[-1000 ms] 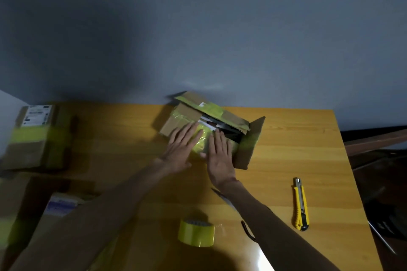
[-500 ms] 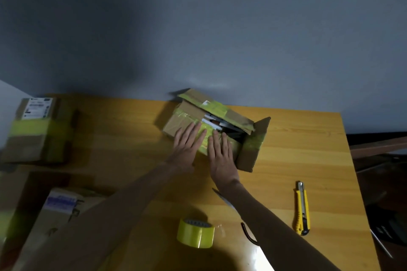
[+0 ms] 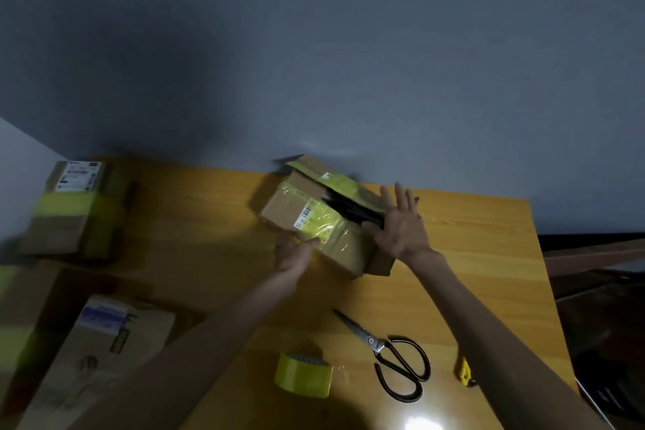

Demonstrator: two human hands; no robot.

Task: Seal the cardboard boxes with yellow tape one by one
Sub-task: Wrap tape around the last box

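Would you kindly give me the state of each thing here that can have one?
cardboard box, partly open: near flap taped, far flap raised, dark gap between.
left hand, fingers on the box's taped near edge.
right hand, open, fingers spread at the box's right end.
tape roll, lying untouched on the table.
scissors, blades shut, lying flat.
far-left box, closed, banded with yellow tape.
utility knife, mostly hidden by the right forearm.

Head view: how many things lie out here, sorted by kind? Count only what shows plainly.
Cardboard boxes: 3 (open cardboard box at centre, taped cardboard box far left, labelled cardboard box lower left)
Yellow tape roll: 1
Scissors: 1
Yellow utility knife: 1, partly behind an arm
Total: 6
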